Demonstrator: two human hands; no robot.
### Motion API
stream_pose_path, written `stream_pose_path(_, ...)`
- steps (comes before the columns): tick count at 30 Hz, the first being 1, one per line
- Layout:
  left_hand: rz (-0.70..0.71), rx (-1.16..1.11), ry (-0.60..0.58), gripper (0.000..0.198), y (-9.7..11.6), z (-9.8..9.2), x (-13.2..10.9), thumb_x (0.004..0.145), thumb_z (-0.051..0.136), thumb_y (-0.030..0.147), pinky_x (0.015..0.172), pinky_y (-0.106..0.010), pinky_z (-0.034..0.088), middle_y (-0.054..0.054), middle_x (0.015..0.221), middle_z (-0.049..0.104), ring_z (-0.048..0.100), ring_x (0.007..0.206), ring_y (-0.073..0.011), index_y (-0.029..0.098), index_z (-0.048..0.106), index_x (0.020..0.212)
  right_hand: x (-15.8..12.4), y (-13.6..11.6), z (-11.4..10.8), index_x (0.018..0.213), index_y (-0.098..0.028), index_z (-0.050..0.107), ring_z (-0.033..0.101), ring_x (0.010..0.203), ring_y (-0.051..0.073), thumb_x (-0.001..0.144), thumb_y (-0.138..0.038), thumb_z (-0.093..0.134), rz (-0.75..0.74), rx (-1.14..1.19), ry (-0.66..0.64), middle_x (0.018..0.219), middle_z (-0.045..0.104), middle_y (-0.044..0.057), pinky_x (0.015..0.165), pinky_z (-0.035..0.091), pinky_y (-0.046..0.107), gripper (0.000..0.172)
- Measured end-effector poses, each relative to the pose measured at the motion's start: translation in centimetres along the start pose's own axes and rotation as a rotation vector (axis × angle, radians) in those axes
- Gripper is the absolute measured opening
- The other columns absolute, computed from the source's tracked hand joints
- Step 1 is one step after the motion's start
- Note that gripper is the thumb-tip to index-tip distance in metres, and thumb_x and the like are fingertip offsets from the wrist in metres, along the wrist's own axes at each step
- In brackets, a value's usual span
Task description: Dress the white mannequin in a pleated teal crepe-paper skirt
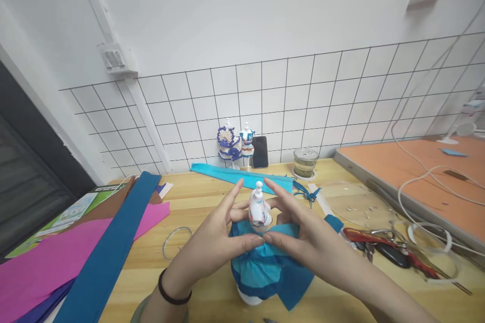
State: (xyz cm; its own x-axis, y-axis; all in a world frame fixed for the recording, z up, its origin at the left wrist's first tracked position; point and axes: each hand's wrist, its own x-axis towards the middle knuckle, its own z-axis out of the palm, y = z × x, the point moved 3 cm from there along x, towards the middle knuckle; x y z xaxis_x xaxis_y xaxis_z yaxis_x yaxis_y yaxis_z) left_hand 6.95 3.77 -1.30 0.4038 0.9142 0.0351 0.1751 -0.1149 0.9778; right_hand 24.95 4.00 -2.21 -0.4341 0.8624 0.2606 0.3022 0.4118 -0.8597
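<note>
Head cam: mini mannequin [259, 209] btwn L hand [215, 229] & R hand [316, 229], over table [204, 285].
Both pinch blue skirt [260, 271] at waist, thumbtips nearly meeting in front, other fingers behind, partly hidden. Mannequin upright, white w/ colored marks, knob on top; skirt 2-tone, lighter gathered layer over darker, dark flap sticking out lower R.

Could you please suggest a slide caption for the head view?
Left hand and right hand hold blue material around a small white mannequin over a wooden table.
</note>
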Motion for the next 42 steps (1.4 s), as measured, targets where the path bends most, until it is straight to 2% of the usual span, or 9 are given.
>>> stream_pose_path(3, 0.0, -0.057, -0.033, 0.108, 0.3, 0.0, 0.0, 0.073, 0.076, 0.029, 0.104, -0.043, 0.032, -0.007, 0.114, 0.07, 0.055, 0.117, -0.0252, 0.023, -0.002, 0.148, -0.1, -0.1, 0.1, 0.148, -0.039, 0.007, 0.057, 0.091, 0.019, 0.085, -0.026, 0.059, 0.013, 0.014, 0.008, 0.117, 0.057, 0.001, 0.082, 0.05, 0.038, 0.082)
stream_pose_path(13, -0.009, -0.076, -0.02, 0.112, 0.3, 0.0, 0.2, 0.063, 0.081, 0.016, 0.097, -0.04, 0.04, -0.006, 0.11, 0.071, 0.06, 0.11, -0.0245, 0.025, 0.01, 0.148, -0.9, -1.6, -0.5, 0.141, -0.037, 0.034, 0.057, 0.095, 0.019, 0.088, -0.029, 0.059, -0.056, -0.02, -0.088, 0.126, 0.055, 0.003, 0.082, 0.052, 0.033, 0.06)
stream_pose_path(16, 0.011, -0.116, -0.021, 0.113, 0.1, 0.1, 0.2, 0.064, 0.081, 0.016, 0.099, -0.041, 0.039, -0.005, 0.103, 0.074, 0.058, 0.114, -0.0246, 0.023, 0.006, 0.148, -0.7, -1.4, -0.5, 0.14, -0.037, 0.036, 0.058, 0.09, 0.018, 0.088, -0.032, 0.059, -0.052, -0.023, -0.058, 0.107, 0.062, 0.002, 0.078, 0.052, 0.031, 0.056)
stream_pose_path(21, 0.056, -0.19, -0.103, 0.114, 0.0, -0.1, 0.4, 0.066, 0.079, 0.042, 0.107, -0.044, 0.028, -0.008, 0.101, 0.074, 0.044, 0.129, -0.0265, 0.019, 0.004, 0.149, -0.4, -1.2, -0.8, 0.139, -0.037, 0.035, 0.058, 0.088, 0.017, 0.09, -0.033, 0.058, -0.069, -0.04, -0.046, 0.097, 0.06, 0.0, 0.076, 0.05, 0.028, 0.055)
stream_pose_path(25, 0.126, -0.213, -0.122, 0.095, -0.4, -0.2, 0.7, 0.077, 0.05, 0.068, 0.107, -0.046, 0.026, -0.014, 0.111, 0.07, 0.047, 0.126, -0.0289, 0.015, 0.013, 0.148, -0.5, -1.0, -1.1, 0.14, -0.037, 0.035, 0.057, 0.086, 0.016, 0.09, -0.032, 0.057, -0.088, -0.08, -0.037, 0.097, 0.06, 0.0, 0.076, 0.049, 0.028, 0.055)
stream_pose_path(29, 0.037, -0.431, -0.087, 0.096, -1.0, 0.2, 1.2, 0.081, 0.032, 0.074, 0.096, -0.047, 0.037, -0.015, 0.098, 0.074, 0.064, 0.103, -0.0297, 0.011, 0.005, 0.148, -0.7, -1.3, -0.9, 0.139, -0.037, 0.037, 0.059, 0.088, 0.018, 0.09, -0.032, 0.057, -0.106, -0.086, -0.079, 0.104, 0.062, 0.001, 0.076, 0.05, 0.029, 0.053)
stream_pose_path(33, -0.031, -0.515, 0.011, 0.084, -1.6, 0.3, 1.8, 0.084, 0.037, 0.069, 0.09, -0.04, 0.042, -0.013, 0.097, 0.074, 0.067, 0.094, -0.0256, 0.013, 0.021, 0.145, -1.0, -1.9, -0.5, 0.137, -0.037, 0.039, 0.059, 0.089, 0.019, 0.09, -0.032, 0.057, -0.112, -0.091, -0.169, 0.109, 0.062, 0.002, 0.079, 0.05, 0.031, 0.051)
stream_pose_path(37, 0.052, -0.326, 0.18, 0.062, -1.6, -0.3, 2.0, 0.087, 0.04, 0.062, 0.091, -0.038, 0.042, -0.012, 0.109, 0.068, 0.059, 0.108, -0.0248, 0.017, 0.043, 0.13, -0.7, -1.4, -0.9, 0.14, -0.034, 0.034, 0.058, 0.083, 0.02, 0.092, -0.037, 0.053, -0.052, -0.109, -0.099, 0.093, 0.06, 0.002, 0.071, 0.049, 0.031, 0.052)
stream_pose_path(42, 0.351, 0.205, 0.373, 0.037, 0.1, -0.5, 0.9, 0.074, 0.071, 0.047, 0.093, -0.038, 0.04, -0.005, 0.099, 0.062, 0.055, 0.102, -0.0226, 0.021, 0.057, 0.097, 0.2, -0.2, -1.7, 0.138, -0.031, 0.031, 0.05, 0.062, 0.015, 0.093, -0.041, 0.05, 0.037, -0.062, -0.001, 0.07, 0.048, -0.004, 0.052, 0.041, 0.025, 0.05)
